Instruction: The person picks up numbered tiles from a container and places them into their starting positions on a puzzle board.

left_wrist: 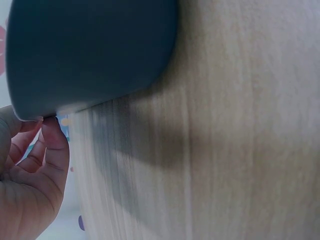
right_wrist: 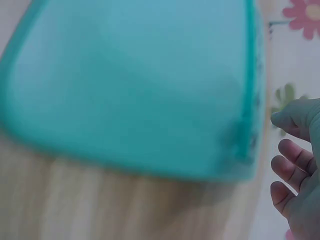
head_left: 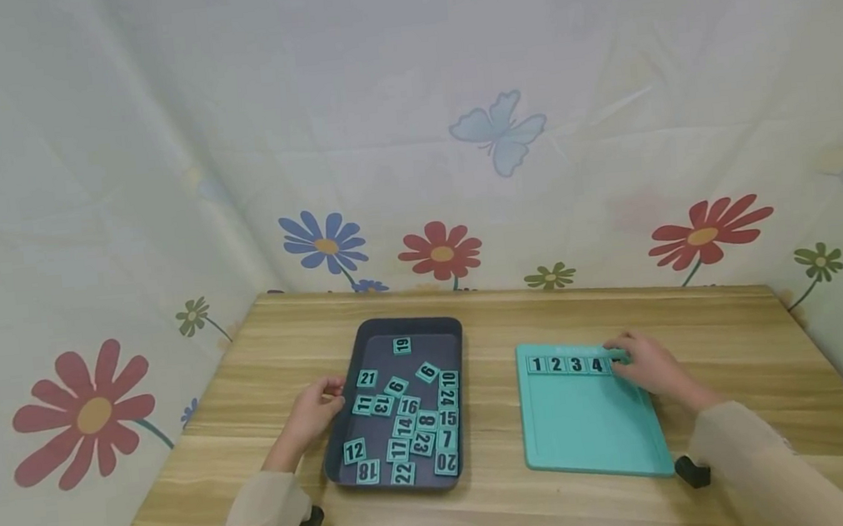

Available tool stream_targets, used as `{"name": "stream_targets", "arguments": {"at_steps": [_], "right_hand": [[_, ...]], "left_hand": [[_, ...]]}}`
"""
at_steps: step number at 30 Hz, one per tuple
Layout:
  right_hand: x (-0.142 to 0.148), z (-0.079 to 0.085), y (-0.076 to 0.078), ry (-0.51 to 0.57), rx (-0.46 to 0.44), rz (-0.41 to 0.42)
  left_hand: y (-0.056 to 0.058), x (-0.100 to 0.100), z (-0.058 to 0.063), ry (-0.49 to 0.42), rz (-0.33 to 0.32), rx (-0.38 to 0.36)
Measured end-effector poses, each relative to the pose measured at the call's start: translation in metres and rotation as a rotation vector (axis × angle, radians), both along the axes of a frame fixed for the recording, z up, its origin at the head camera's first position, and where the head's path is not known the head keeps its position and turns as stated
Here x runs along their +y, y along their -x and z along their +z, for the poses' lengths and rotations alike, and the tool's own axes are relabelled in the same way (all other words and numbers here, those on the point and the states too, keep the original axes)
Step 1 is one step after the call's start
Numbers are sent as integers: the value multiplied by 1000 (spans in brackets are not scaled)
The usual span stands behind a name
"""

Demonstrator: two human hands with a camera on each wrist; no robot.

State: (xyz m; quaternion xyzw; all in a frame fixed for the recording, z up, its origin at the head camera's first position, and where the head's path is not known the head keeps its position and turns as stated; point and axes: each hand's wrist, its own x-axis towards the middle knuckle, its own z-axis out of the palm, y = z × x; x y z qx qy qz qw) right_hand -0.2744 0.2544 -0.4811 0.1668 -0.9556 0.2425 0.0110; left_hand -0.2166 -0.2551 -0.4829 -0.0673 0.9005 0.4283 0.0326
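Observation:
On the left, a dark grey tray [head_left: 405, 335] holds many loose teal number tiles [head_left: 367, 378], some overlapping. My left hand [head_left: 319, 406] is at its left wall, and in the left wrist view thumb and fingertip pinch the tray's rim [left_wrist: 30, 119]. To the right lies a flat teal board [head_left: 589, 424] with a raised border. Tiles 1, 2, 3 and 4 [head_left: 597, 365] stand in a row along its top edge. My right hand [head_left: 644, 365] is over the top right corner, beside tile 4, its fingers loosely bent with thumb and fingers apart in the right wrist view.
Tray and board lie apart on a wood-grain table [head_left: 503, 506]. Behind and to the left hangs a pale curtain [head_left: 376, 91] printed with flowers and a butterfly. Black wrist mounts [head_left: 691, 472] show beneath both sleeves.

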Motion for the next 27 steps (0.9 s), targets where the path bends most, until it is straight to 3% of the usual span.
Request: {"name": "stream_targets", "arguments": {"at_steps": [7,27], "right_hand": [[-34,18,-3,68,128,84],[-124,39,-7,131,115,301]], "left_hand": [[1,-1,-1,-6,0,5],[0,-4,-6,-21,-16,56]]}}
